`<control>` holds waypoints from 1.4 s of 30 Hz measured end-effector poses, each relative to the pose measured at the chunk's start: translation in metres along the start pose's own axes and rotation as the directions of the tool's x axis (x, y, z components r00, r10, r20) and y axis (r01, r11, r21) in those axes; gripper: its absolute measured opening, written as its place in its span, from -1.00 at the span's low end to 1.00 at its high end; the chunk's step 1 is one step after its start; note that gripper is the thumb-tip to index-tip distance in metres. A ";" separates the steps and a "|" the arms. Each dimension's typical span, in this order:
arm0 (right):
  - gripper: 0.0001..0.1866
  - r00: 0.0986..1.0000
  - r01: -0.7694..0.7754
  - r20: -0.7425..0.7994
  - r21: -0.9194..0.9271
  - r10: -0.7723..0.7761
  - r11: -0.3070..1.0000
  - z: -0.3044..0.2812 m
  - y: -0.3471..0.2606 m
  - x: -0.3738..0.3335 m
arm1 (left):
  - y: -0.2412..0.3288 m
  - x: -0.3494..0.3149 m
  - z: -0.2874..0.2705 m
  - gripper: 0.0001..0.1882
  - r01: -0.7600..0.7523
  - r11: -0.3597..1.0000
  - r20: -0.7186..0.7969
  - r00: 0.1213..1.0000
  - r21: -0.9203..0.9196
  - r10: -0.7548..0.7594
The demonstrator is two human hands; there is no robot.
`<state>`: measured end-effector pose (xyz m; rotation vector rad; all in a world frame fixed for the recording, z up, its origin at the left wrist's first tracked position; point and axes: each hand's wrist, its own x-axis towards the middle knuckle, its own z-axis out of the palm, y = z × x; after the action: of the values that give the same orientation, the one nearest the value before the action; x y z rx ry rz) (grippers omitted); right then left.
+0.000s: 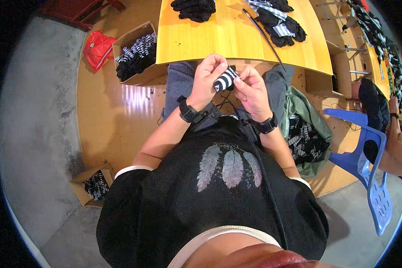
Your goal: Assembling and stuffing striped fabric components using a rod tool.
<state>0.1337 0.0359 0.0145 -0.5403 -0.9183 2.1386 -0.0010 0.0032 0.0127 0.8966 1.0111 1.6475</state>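
My left hand (210, 77) and my right hand (253, 91) meet just off the near edge of the table. Between them is a small black-and-white striped knit piece (224, 81), pinched at its upper edge by the fingertips of both hands. Its striped end hangs down to the left, and a darker part shows behind it. Whether it is a sock or a glove I cannot tell. On the yellow table (228, 38) beyond lie a black knit bundle (194, 9) and several black knit pieces with striped parts (279, 27).
A thin dark rod (264, 38) overhangs the table's near edge. Left of the table stands a cardboard box (134, 80) of striped knits, beside a red bag (97, 48). A smaller box (82, 176) sits lower left. On the right are a green sack (317, 163), a blue stool (364, 147) and another person's arm (395, 147).
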 end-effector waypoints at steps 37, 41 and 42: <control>-0.83 0.910 -0.190 0.353 -0.107 0.216 0.976 0.003 -0.029 -0.013 | 0.005 -0.019 0.012 -0.93 -0.034 0.998 0.122 0.992 0.057 0.027; -0.84 0.904 -0.148 0.384 -0.131 0.188 0.980 -0.005 -0.021 -0.011 | 0.006 -0.012 0.012 -0.93 0.059 0.998 0.161 0.986 -0.036 -0.053; -0.86 0.934 -0.143 0.321 -0.061 0.155 0.988 -0.006 -0.016 -0.011 | 0.007 -0.007 0.010 -0.93 0.170 0.977 0.188 0.972 -0.130 -0.144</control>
<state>0.1516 0.0379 0.0236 -0.2847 -1.1288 2.3984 0.0079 -0.0032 0.0223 0.8281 0.8080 1.4603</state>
